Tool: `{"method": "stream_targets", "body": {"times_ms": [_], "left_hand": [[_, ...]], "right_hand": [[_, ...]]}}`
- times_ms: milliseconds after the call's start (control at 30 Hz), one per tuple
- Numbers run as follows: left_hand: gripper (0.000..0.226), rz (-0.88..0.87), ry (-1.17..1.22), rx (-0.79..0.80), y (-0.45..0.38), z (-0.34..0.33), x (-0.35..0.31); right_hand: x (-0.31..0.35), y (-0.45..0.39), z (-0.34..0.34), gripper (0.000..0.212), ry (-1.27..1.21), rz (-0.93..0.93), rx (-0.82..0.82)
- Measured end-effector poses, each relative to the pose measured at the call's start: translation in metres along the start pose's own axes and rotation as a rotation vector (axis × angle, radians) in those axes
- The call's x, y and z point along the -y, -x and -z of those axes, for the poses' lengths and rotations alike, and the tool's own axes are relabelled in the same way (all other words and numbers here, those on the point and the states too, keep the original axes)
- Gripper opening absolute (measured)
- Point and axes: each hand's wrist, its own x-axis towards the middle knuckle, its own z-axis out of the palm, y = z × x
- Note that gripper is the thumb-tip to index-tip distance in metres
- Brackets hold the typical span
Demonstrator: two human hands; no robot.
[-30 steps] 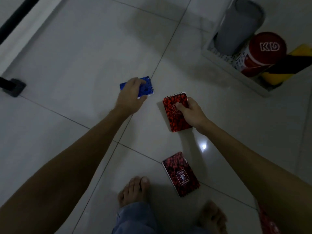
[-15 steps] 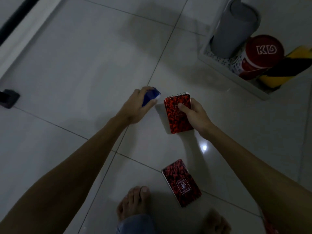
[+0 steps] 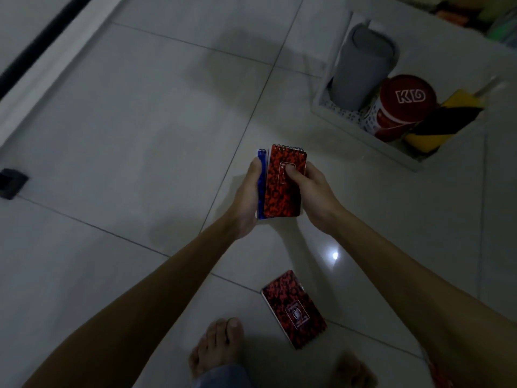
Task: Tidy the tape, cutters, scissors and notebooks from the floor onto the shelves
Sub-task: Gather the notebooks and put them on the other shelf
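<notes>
Right thumb (image 3: 291, 170): pressed flat on the red cover, over its label window; other right fingers hidden behind the pad, so cannot tell how they lie.
Right hand (image 3: 314, 191): at frame centre, gripping the red notebook (image 3: 282, 189) from its right edge.
Left fingers: tucked out of sight beneath the stack; only the thumb side visible along the left edge, lying against the blue cover.
Left hand (image 3: 247, 200): just left of centre, cupping the blue notebook (image 3: 261, 186) from below and the side.
Stack: red pad on top, blue pad beneath it and peeking out at the left; spiral bindings toward the top of the frame; both held above the tiles, touching each other.
Second red notebook (image 3: 293, 309): flat on the floor (image 3: 140, 121) in the lower centre, tilted, well apart from both hands, near the bare foot (image 3: 218, 348).
Other foot (image 3: 354, 371): lower right of centre, partly cut off by the frame edge.
White basket (image 3: 361, 135): upper right, holding a grey cylinder (image 3: 361, 65), a red-lidded can (image 3: 402, 107) marked KD, and a yellow-and-black roll (image 3: 444, 119).
Small black block (image 3: 11, 183): at the left edge, on the tiles.
Dark strip (image 3: 42, 40): upper left corner, running diagonally.
</notes>
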Motion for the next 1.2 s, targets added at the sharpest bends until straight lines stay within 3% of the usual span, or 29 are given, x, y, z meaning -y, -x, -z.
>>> {"method": "stream_targets", "body": {"times_ms": [200,333,467,700,900,1200], "left_hand": [[0.053,-0.013,0.018,-0.044,-0.003,-0.022,-0.014],[0.055,-0.115,-0.027,-0.149,-0.009,-0.037,-0.021],[0.042,-0.144,-0.034,-0.256,-0.007,-0.056,-0.025],[0.057,-0.070,-0.128,-0.133,0.011,-0.088,-0.031],[0.034,-0.229,-0.403,-0.152,-0.002,-0.093,-0.045],[0.024,-0.369,-0.628,0.034,0.013,-0.124,-0.126]], "right_hand": [[0.016,0.010,0.007,0.033,0.079,0.052,-0.026],[0.025,0.020,0.015,0.031,0.071,0.095,-0.072],[0.026,0.030,0.020,0.029,0.131,0.193,-0.161],[0.033,0.041,0.030,0.036,0.200,0.259,-0.188],[0.060,0.035,0.045,0.038,0.225,0.133,-0.159],[0.156,0.067,0.069,0.032,0.312,0.153,-0.164]]}}
